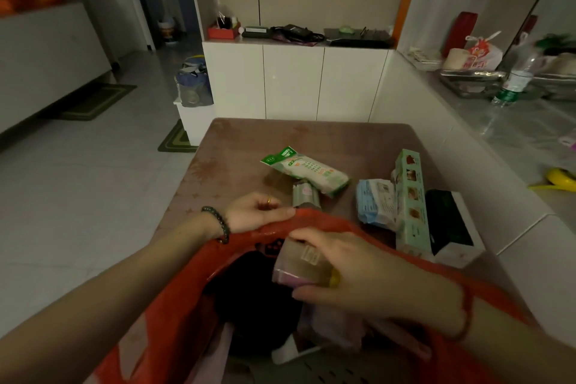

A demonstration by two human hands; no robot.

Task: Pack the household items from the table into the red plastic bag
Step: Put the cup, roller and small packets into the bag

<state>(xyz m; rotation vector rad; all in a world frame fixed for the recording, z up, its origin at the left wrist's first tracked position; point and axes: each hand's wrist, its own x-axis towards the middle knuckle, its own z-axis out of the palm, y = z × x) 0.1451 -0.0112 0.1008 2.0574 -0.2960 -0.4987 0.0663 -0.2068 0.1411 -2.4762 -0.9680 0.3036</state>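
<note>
The red plastic bag (174,305) gapes open at the near edge of the brown table (243,140). My left hand (258,212) pinches the bag's far rim and holds it up. My right hand (358,271) grips a small clear packet with a pink edge (304,265) inside the bag's mouth. A dark item (252,293) and pale items lie inside the bag. On the table lie a green-and-white packet (307,171), a small roll (305,195), a blue-white pack (375,201), a long green box (410,199) and a black-and-white box (452,224).
A white cabinet (293,81) with clutter on its ledge stands beyond the table. A low white wall (436,146) runs along the table's right side, with a counter holding a water bottle (517,75), trays and bags behind it. Tiled floor lies to the left.
</note>
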